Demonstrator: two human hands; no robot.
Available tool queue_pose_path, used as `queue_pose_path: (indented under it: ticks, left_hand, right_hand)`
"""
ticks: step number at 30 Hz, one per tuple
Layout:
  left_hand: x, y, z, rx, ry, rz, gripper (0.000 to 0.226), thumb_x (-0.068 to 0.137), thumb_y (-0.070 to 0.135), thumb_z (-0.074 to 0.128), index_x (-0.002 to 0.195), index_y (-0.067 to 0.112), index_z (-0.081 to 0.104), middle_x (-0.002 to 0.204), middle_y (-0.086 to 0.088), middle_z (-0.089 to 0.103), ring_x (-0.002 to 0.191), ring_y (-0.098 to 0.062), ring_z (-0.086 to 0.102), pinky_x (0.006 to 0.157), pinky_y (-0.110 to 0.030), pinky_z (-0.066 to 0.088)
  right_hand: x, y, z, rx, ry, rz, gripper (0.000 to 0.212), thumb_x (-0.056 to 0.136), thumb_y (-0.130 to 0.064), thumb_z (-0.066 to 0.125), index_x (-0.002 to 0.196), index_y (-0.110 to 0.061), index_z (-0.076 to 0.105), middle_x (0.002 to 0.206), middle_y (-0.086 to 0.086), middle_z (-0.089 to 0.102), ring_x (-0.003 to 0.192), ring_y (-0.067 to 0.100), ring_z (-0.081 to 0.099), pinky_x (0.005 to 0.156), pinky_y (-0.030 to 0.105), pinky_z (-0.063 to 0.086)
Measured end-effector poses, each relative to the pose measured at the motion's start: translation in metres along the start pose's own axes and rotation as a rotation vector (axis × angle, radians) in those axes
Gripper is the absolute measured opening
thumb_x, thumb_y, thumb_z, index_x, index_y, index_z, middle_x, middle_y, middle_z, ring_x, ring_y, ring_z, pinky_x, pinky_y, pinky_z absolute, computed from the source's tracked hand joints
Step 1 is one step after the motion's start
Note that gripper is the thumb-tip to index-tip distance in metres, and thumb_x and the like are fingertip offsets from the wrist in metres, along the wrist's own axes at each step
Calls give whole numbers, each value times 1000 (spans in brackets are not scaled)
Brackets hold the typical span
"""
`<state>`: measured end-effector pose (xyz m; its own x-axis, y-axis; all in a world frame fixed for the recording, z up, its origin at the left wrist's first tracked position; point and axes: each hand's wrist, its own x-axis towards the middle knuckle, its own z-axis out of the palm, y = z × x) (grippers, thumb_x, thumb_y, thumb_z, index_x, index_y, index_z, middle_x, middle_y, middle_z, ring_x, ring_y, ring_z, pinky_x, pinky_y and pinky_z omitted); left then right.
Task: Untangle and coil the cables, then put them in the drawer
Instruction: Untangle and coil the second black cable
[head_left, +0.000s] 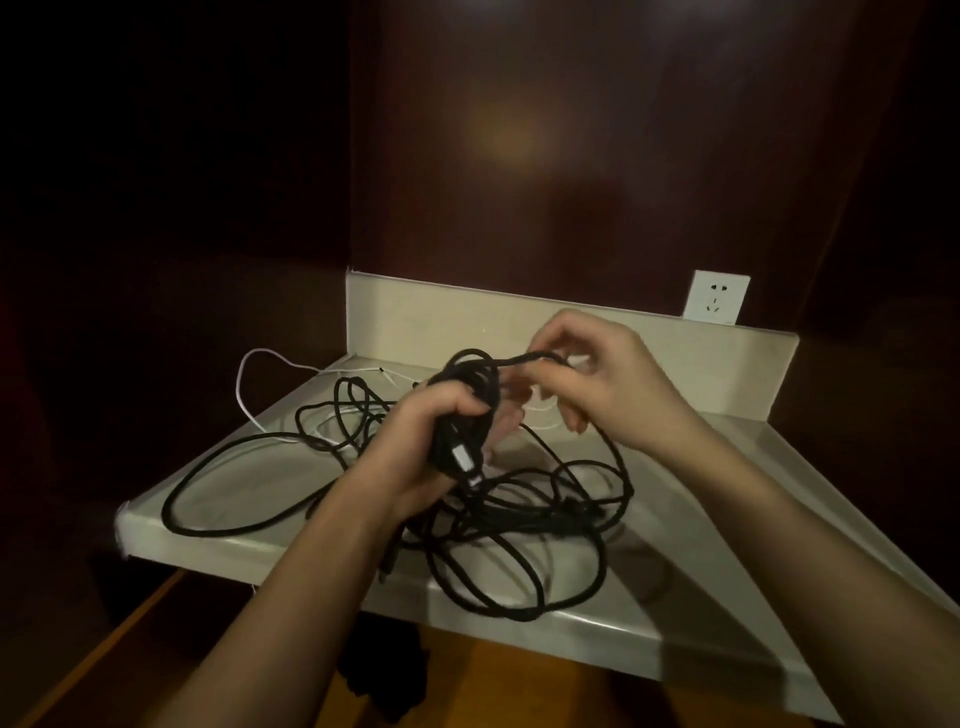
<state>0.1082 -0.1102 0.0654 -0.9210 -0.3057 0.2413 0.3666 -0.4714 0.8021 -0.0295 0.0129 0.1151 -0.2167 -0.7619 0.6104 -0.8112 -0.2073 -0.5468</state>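
Note:
My left hand (415, 447) grips a small coil of black cable (467, 395) above the pale countertop (753, 519); a silver plug end (464, 462) sticks out below the fist. My right hand (587, 374) pinches the black strand that leads off the top of the coil, held just to the right of it. More black cable (498, 525) lies in tangled loops on the counter under both hands. A thin white cable (249, 395) lies behind the tangle and hangs over the counter's left edge.
A pale backsplash (415, 317) runs along the rear of the counter, with a white wall socket (716, 295) above it at right. Dark wood panels stand behind and to the left. A wooden surface (519, 686) shows below the counter's front edge.

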Motion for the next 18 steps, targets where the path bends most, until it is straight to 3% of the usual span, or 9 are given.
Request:
queue_pose_path:
  ticks: [2,4,6,7,10,13,15,17,18]
  left_hand:
    - [2,1,0,-78,-12,-10,63,70,6,49,132,-6,56,136,-21,60,136,-35,49,112,-40,43]
    - [1,3,5,-102,-63,-8,68,71,9,52,139,-1,52,140,-19,58,136,-31,50,116,-43,35]
    - [5,3,6,-199,-7,17,70,74,9,53,143,4,48,139,-20,58,134,-30,53,119,-45,30]
    - [7,2,7,-249,33,43,68,76,9,51,143,5,49,137,-21,59,133,-30,54,120,-45,28]
    - [11,2,15,-287,72,114,61,80,13,43,139,5,52,134,-19,62,132,-27,55,120,-41,28]
    - [19,0,23,-343,129,199,48,86,12,38,130,1,56,116,-18,71,123,-31,62,114,-39,36]
    - [25,-1,25,-381,230,242,33,92,11,38,115,3,60,85,-11,67,95,-30,71,105,-41,41]
    - [28,-4,23,-330,324,298,22,94,10,41,105,8,59,70,-5,52,68,-21,60,86,-39,48]
    - [29,-5,20,-308,356,338,19,94,9,41,103,10,58,68,-4,48,64,-18,51,76,-35,48]
  right_hand:
    - [5,-7,-7,378,-219,288,15,86,-8,69,96,0,61,59,1,56,43,11,40,41,19,32]
    - [7,-4,-9,661,-152,394,21,80,-10,68,100,-5,61,61,1,49,49,8,36,45,17,29]
    - [7,2,-1,717,-1,419,18,83,-10,66,99,-4,61,63,3,54,50,9,40,48,19,32]
    - [5,5,7,587,62,412,12,89,-14,65,95,-3,61,64,3,58,49,10,44,49,21,35]
    - [-10,14,43,-106,257,291,44,101,-48,44,83,-12,62,64,4,64,55,21,58,56,35,46]
    - [-24,4,70,-675,187,288,43,102,-50,21,110,-21,52,84,9,69,81,36,65,63,40,43]
    - [-29,1,83,-796,52,310,32,104,-31,31,132,-15,36,97,10,69,92,36,65,65,37,35]
    - [-34,0,89,-759,-35,314,37,101,-23,38,136,-13,30,104,9,67,98,35,64,68,36,35]
    - [-38,-1,90,-701,-74,319,37,100,-23,40,135,-15,32,105,8,66,99,34,63,70,36,39]
